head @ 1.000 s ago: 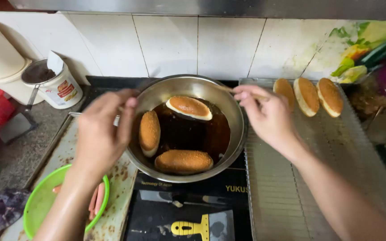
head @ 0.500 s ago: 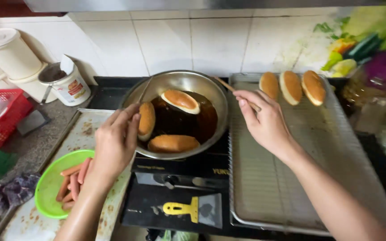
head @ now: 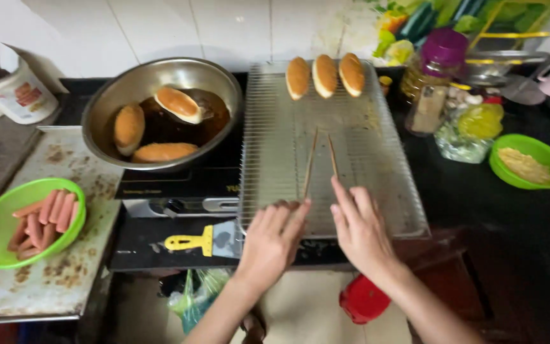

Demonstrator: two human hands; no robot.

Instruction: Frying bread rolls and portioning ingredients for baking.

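Just chopsticks beyond both hands

Both hands, the left hand and the right hand, rest at the near edge of the wire rack, touching two wooden chopsticks, while three fried buns lie at its far end.

at 10 o'clock a steel pan holds 3 fried buns in dark oil. at 8 o'clock a green bowl of sausages. at 3 o'clock a green bowl of crumbs.
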